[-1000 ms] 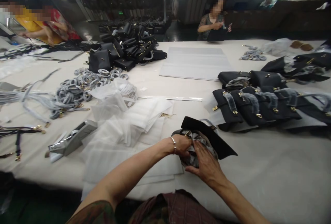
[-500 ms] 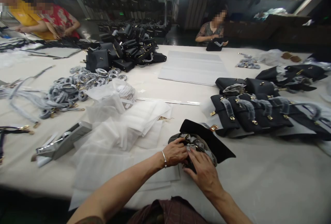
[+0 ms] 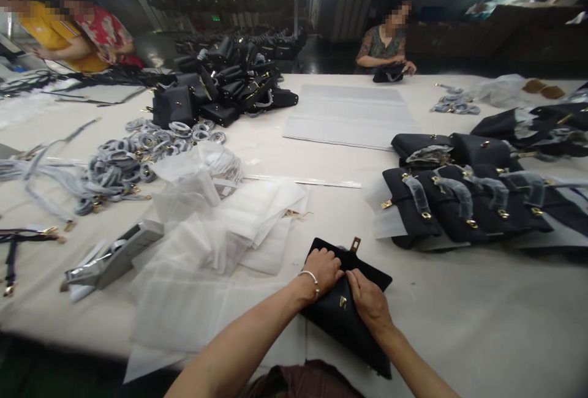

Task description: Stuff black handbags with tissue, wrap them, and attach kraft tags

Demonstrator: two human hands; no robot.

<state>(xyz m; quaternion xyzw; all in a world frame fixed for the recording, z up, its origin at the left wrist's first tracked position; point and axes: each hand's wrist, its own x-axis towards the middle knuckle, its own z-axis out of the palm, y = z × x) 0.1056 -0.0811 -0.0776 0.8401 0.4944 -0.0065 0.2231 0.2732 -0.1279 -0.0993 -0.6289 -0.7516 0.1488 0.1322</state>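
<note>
A black handbag [image 3: 340, 318] lies before me with its flap [image 3: 367, 266] folded back and a gold clasp piece at the flap's edge. My left hand [image 3: 323, 268], with a bracelet at the wrist, has its fingers curled over the bag's opening. On the opening's right side, my right hand [image 3: 369, 301] grips the bag's edge, thumb and fingers pressed together. The two hands almost touch. What lies inside the bag is hidden by them.
White foam sheets [image 3: 184, 306] and a grey box [image 3: 119, 251] lie left. Wrapped straps [image 3: 114, 165] and piled black bags [image 3: 220, 86] are farther back. Finished-looking bags [image 3: 413, 202] line the right. A person [image 3: 383, 43] sits across; two others stand far left.
The bag has turned so its black front with gold hardware faces up toward me; the grey stuffing has gone from sight. Both hands have shifted along its opening. The view has swung slightly left.
</note>
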